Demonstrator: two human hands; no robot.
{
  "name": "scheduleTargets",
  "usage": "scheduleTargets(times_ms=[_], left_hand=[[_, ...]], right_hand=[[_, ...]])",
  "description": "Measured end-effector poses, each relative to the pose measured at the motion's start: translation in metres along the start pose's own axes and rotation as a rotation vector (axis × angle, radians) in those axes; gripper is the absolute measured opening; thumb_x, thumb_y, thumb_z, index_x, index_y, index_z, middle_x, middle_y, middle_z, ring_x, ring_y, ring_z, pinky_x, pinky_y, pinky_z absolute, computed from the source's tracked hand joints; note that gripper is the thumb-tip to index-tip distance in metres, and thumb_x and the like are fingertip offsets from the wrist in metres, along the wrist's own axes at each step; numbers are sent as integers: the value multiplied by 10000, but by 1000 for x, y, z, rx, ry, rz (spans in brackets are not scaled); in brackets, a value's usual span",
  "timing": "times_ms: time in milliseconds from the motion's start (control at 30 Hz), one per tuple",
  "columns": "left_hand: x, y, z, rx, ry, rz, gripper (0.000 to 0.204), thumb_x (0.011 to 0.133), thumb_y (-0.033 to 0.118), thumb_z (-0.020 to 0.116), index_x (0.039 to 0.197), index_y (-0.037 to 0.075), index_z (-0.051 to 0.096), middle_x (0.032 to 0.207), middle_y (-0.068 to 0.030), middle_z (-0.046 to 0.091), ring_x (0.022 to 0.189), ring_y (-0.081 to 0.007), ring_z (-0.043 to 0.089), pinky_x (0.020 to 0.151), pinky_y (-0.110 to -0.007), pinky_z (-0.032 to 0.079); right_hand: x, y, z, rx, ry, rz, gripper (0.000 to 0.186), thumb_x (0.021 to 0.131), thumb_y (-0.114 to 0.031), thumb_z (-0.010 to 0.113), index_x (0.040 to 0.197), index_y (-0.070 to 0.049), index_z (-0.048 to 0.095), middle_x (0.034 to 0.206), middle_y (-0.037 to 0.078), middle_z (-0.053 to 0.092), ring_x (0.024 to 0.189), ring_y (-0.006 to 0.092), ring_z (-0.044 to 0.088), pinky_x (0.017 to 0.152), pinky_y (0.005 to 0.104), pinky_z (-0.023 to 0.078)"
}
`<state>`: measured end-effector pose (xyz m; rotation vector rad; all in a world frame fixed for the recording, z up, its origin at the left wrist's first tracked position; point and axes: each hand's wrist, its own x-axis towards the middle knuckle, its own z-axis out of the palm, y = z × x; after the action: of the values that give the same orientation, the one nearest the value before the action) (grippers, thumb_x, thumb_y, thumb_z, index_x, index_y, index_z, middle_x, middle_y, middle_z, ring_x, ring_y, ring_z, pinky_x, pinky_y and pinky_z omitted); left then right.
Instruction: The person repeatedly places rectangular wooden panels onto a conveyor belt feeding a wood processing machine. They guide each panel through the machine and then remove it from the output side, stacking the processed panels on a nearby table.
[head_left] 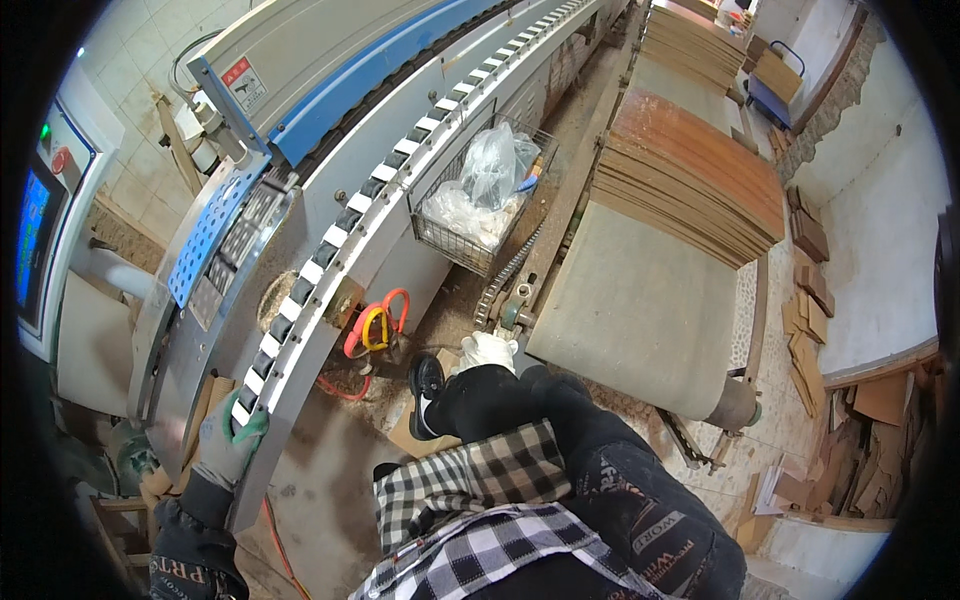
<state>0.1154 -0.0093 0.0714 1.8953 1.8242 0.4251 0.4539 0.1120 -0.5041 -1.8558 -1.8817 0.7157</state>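
In a grey glove with green fingers, my left hand [229,441] is at the near end of a long rail of black-and-white rollers [295,300]. Its fingers curl over the rail's edge. My right arm, in a dark printed sleeve, reaches forward to the near left corner of a belt conveyor [640,290]. There my right hand [488,352], in a pale glove, is beside a metal bearing bracket [517,308]. Its fingers are too small and partly hidden to read. Stacked brown boards [690,165] lie on the belt.
A wire basket [465,245] holding clear plastic bags hangs beside the rail. Orange and yellow coiled hoses [378,325] are below it. The blue-and-grey machine [215,235] and its control screen [35,240] stand left. Board offcuts [805,350] lie along the right wall. My black shoe [427,385] is on the floor.
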Motion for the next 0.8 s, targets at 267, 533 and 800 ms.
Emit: scheduleTargets(times_ms=[267, 533, 800], left_hand=[[-4, 3, 4, -62, -4, -69, 410, 842, 299, 688, 1101, -11, 620, 848, -130, 636, 785, -209, 608, 742, -339, 482], [-4, -14, 4, 25, 2, -57, 447, 847, 322, 683, 1128, -21, 618, 913, -132, 668, 831, -243, 632, 765, -351, 482], [-12, -20, 10, 1, 31, -78, 458, 857, 329, 679, 1136, -28, 617, 920, -152, 659, 854, -241, 636, 773, -354, 479]], right_hand=[[-2, 19, 27, 1245, -12, 203, 746, 516, -703, 771, 982, -159, 559, 904, 50, 565, 765, 332, 554, 662, 547, 389], [-9, -7, -12, 198, 23, 65, 716, 553, -681, 750, 980, -137, 564, 892, 72, 562, 781, 321, 556, 638, 531, 407], [-39, -61, -98, -264, 56, -30, 514, 623, -522, 787, 882, -107, 631, 877, 99, 605, 866, 302, 645, 776, 404, 521]])
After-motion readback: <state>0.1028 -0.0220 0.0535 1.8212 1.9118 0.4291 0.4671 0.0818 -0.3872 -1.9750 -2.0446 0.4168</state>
